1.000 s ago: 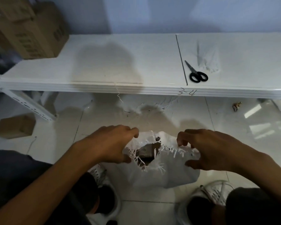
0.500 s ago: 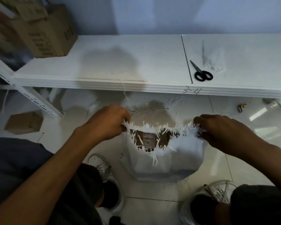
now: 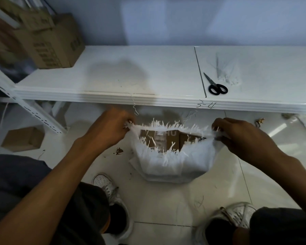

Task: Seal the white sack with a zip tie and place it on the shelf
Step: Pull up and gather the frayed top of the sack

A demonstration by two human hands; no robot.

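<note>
left hand (image 3: 109, 128): forearm comes in from lower left, wrist bent down, knuckles up; fingers pinched on the left corner of the sack's frayed rim.
right hand (image 3: 237, 135): forearm comes in from lower right, back of hand up; fingers clamped on the right corner of the rim.
pull: the two hands are spread apart, rim drawn taut between them, mouth open as a wide slit.
white sack (image 3: 173, 163): stands on the tiled floor (image 3: 166, 200) between the person's two shoes, just in front of the shelf edge; woven, with loose white strands sticking up all along the rim.
contents: brown cardboard boxes (image 3: 159, 138) visible through the mouth; pale print on one, too partial to read.
shelf (image 3: 131, 75): white, low, runs across the view behind the sack; handwritten "3-4" on its front edge, right of centre.
scissors (image 3: 215, 85): black handles, lying on the shelf at right, closed.
zip ties (image 3: 224, 71): pale loose bundle just beyond the scissors, faint against the shelf.
cartons (image 3: 49, 41): brown, stacked at the shelf's left end; printed lines blurred, unreadable.
small box (image 3: 23, 139): brown, on the floor at left under the shelf frame.
</note>
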